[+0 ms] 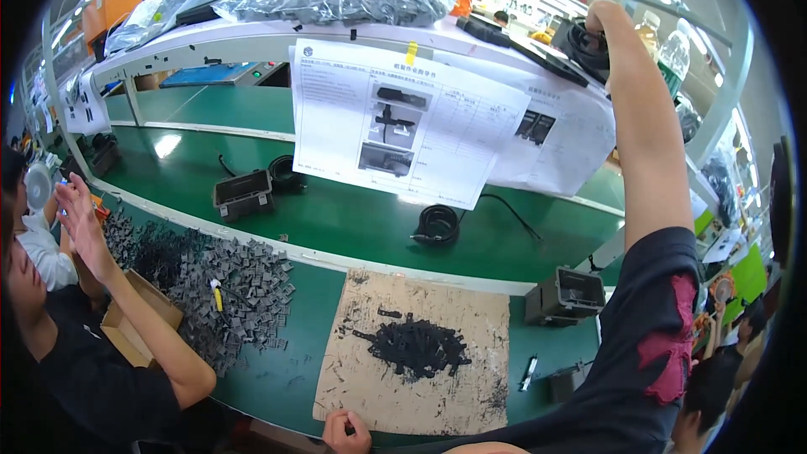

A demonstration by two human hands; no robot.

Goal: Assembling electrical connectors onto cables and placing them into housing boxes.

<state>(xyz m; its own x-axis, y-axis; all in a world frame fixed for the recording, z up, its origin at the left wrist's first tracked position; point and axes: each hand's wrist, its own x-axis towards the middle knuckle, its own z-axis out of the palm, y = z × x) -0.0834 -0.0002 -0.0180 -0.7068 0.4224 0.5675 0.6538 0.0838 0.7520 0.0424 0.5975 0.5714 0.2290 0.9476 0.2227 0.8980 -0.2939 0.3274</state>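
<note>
My right arm stretches up to the shelf at the upper right. There my right hand [601,18] curls over a coiled black cable [587,49], its fingertips mostly hidden. Low in the view, my left hand [346,431] rests in a loose fist at the near edge of a cardboard sheet [353,370], with nothing visible in it. On that sheet lies a heap of small black strip-like parts [418,346], a short way beyond my left hand.
At left, a co-worker [80,353] raises a hand beside a pile of grey plastic pieces [244,303] and a cardboard box [139,319]. Grey cases [244,193] [567,294] and a cable coil [437,224] stand beyond. Paper sheets [336,118] hang from the shelf [277,39].
</note>
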